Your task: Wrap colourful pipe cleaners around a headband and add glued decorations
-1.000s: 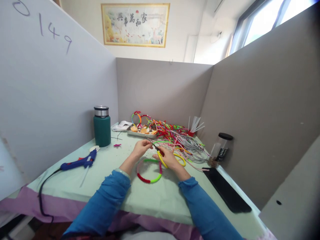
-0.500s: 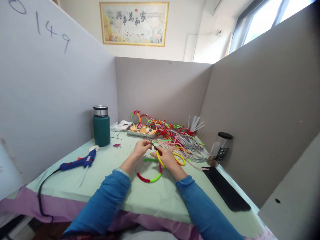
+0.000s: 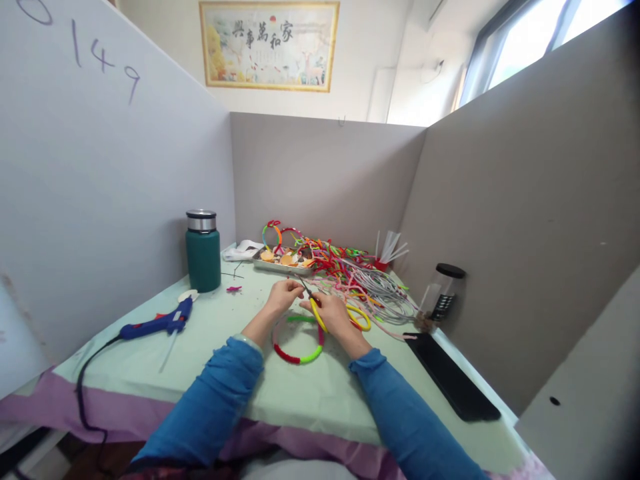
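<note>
Scissors with yellow handles point(image 3: 360, 317) are in my right hand point(image 3: 334, 313), with their dark blades pointing away to the upper left. Close beside the blade tips, my left hand point(image 3: 284, 297) is closed in a pinch; whatever lies between its fingertips is too small to make out. Below both hands, a ring point(image 3: 287, 358) wrapped in red, green and pink fuzzy sections lies flat on the table. Its right side passes partly under the scissors and my right hand.
A blue glue gun point(image 3: 157, 325) and green bottle point(image 3: 203, 257) stand left. Behind my hands are a metal tray point(image 3: 280, 268) of pieces and a heap of pipe cleaners point(image 3: 345, 257). On the right are a clear jar point(image 3: 443, 297) and black slab point(image 3: 453, 379).
A green strand that stretched rightward behind the scissors no longer shows there. My hands and the scissors have shifted only slightly; the ring stays put.
</note>
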### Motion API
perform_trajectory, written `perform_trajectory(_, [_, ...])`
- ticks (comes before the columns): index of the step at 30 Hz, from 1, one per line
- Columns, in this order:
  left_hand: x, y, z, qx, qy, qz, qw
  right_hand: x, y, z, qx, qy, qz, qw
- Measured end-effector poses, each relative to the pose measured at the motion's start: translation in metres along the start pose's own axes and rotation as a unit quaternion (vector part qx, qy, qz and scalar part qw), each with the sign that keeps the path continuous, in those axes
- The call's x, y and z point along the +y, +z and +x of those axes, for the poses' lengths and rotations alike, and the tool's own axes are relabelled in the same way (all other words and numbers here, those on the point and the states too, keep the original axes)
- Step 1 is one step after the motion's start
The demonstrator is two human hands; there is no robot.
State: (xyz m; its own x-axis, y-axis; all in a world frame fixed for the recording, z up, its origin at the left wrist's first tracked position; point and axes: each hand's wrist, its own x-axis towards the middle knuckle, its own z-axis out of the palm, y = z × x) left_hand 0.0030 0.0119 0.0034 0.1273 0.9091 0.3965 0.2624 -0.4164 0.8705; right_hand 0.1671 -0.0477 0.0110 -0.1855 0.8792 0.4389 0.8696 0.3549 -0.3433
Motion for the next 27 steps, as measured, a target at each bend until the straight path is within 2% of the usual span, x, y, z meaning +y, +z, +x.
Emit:
perform_trajectory(4, [0.002,-0.005,0.001,0.045,-0.042,-0.059,0.996,0.01,-0.006,0.003,-0.029,0.072,-0.093,0.993])
perform_trajectory(8, [0.009,-0.007,-0.001,0.032,-0.072,-0.247,0.966,0.028,-0.01,0.003,-0.031,0.146,-0.178,0.973])
perform_trajectory(11, [0.016,-0.007,-0.004,-0.003,-0.098,-0.373,0.923,0.037,-0.01,0.004,-0.009,0.137,-0.211,0.968])
perform_trajectory(14, [0.02,-0.007,-0.007,-0.035,-0.107,-0.433,0.894,0.04,-0.01,0.007,0.021,0.11,-0.214,0.97])
perform_trajectory(16, [0.022,-0.006,-0.008,-0.048,-0.106,-0.451,0.885,0.037,-0.01,0.007,0.038,0.084,-0.177,0.98])
perform_trajectory(19, [0.022,-0.004,-0.009,-0.052,-0.109,-0.472,0.873,0.026,-0.01,0.005,0.046,-0.013,-0.043,0.998])
perform_trajectory(22, [0.023,0.0,-0.01,-0.062,-0.106,-0.493,0.861,0.01,-0.002,0.0,0.017,-0.096,0.106,0.99])
perform_trajectory(24, [0.024,0.003,-0.011,-0.06,-0.105,-0.504,0.855,0.0,0.006,-0.003,0.009,-0.092,0.135,0.986])
perform_trajectory(27, [0.025,0.005,-0.011,-0.022,-0.103,-0.504,0.857,-0.009,0.015,-0.004,0.036,-0.074,0.135,0.987])
